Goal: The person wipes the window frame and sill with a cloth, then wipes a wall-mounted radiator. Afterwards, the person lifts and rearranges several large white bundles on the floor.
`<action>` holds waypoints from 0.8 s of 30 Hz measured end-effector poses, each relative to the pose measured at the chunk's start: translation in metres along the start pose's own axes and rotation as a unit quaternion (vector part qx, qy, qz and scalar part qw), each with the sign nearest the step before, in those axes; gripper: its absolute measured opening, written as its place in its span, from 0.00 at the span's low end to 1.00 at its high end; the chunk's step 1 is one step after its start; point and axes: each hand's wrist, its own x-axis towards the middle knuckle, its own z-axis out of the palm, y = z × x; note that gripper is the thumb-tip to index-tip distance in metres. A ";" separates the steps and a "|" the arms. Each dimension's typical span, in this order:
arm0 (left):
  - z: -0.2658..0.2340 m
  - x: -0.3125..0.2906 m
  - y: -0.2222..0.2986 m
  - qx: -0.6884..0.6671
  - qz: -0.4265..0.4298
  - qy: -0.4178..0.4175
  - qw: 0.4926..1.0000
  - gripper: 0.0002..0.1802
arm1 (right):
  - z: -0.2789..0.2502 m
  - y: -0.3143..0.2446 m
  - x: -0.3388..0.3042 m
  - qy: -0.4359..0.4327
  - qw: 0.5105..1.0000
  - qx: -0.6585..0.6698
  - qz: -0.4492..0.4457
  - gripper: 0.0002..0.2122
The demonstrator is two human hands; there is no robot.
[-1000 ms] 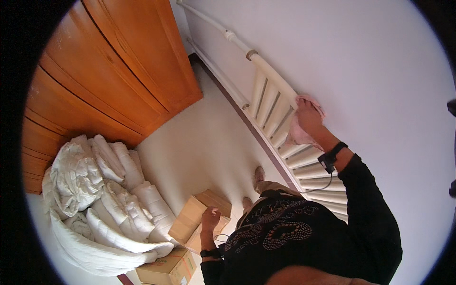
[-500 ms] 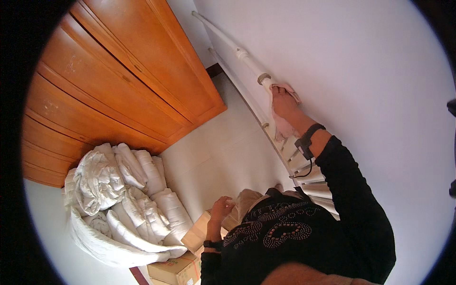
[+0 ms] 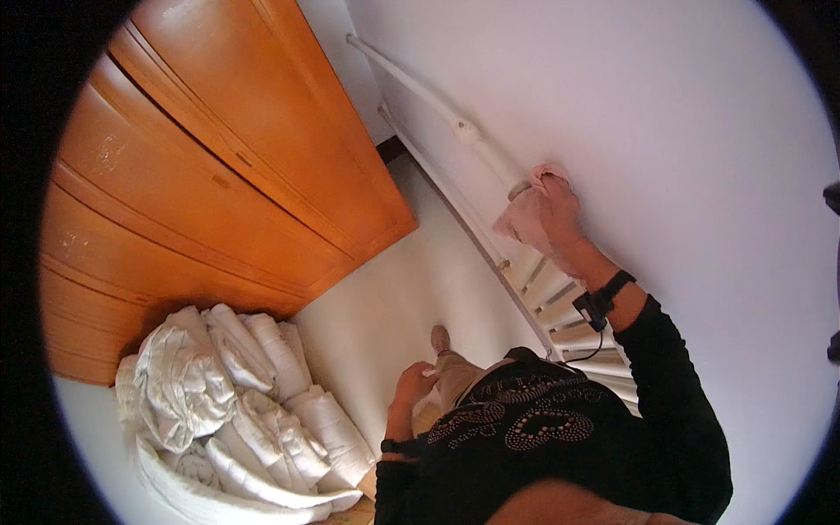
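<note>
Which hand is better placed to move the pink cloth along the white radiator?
The right hand, most likely: it holds the pink cloth at the white radiator. The left hand is beside the trousers, well away from both cloth and radiator.

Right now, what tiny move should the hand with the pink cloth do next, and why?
I'd probably slide the right hand a little farther along the white pipe: it holds the pink cloth by the collar, and the pipe beyond looks uncovered.
</note>
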 end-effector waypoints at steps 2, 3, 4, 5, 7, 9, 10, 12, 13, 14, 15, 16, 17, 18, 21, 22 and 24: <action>-0.025 0.023 -0.012 0.017 -0.024 -0.016 0.999 0.20 | 0.017 -0.006 0.015 -0.095 0.991 0.085 0.048 0.18; -0.037 0.029 -0.019 0.027 -0.011 -0.010 1.000 0.19 | 0.029 -0.009 0.023 -0.137 0.986 0.085 0.030 0.18; -0.052 0.039 -0.025 0.039 0.001 -0.001 0.999 0.19 | 0.042 -0.013 0.030 -0.179 0.983 0.002 0.036 0.18; -0.065 0.052 -0.029 0.050 0.007 0.010 0.999 0.19 | 0.060 -0.016 0.043 -0.209 0.969 -0.125 -0.034 0.19; -0.091 0.071 -0.040 0.017 -0.015 0.005 1.000 0.19 | 0.084 -0.016 0.059 -0.221 0.926 -0.292 -0.088 0.20; -0.117 0.084 -0.050 0.022 -0.018 0.020 0.999 0.18 | 0.106 -0.013 0.072 -0.233 0.894 -0.382 -0.035 0.19; -0.129 0.089 -0.054 0.028 -0.006 0.009 1.000 0.19 | 0.115 -0.010 0.084 -0.223 0.885 -0.404 -0.057 0.20; -0.151 0.102 -0.061 0.034 -0.025 -0.018 0.999 0.19 | 0.129 -0.009 0.104 -0.275 0.887 -0.371 0.020 0.20; -0.160 0.109 -0.063 0.024 -0.006 -0.019 1.000 0.19 | 0.132 -0.011 0.111 -0.297 0.883 -0.359 0.063 0.21; -0.165 0.114 -0.065 0.015 -0.006 -0.029 0.999 0.19 | 0.133 -0.014 0.115 -0.303 0.884 -0.340 0.109 0.20; -0.171 0.119 -0.067 0.000 -0.006 -0.038 0.999 0.19 | 0.130 -0.018 0.116 -0.283 0.893 -0.321 0.143 0.19; -0.175 0.128 -0.068 0.016 0.002 -0.048 0.999 0.19 | 0.126 -0.023 0.115 -0.261 0.900 -0.302 0.176 0.19; -0.179 0.137 -0.070 0.026 0.010 -0.055 0.998 0.19 | 0.119 -0.028 0.109 -0.275 0.889 -0.299 0.213 0.18; -0.184 0.145 -0.072 0.030 0.013 -0.063 0.997 0.19 | 0.107 -0.032 0.100 -0.288 0.877 -0.296 0.247 0.18; -0.194 0.163 -0.082 0.011 -0.002 -0.075 0.997 0.21 | 0.083 -0.032 0.068 -0.244 0.887 -0.373 0.117 0.17; -0.195 0.169 -0.084 0.017 0.016 -0.076 0.997 0.21 | 0.082 -0.027 0.063 -0.237 0.876 -0.416 0.062 0.16; -0.197 0.178 -0.087 0.026 0.011 -0.082 0.996 0.21 | 0.088 -0.016 0.060 -0.202 0.904 -0.373 0.047 0.16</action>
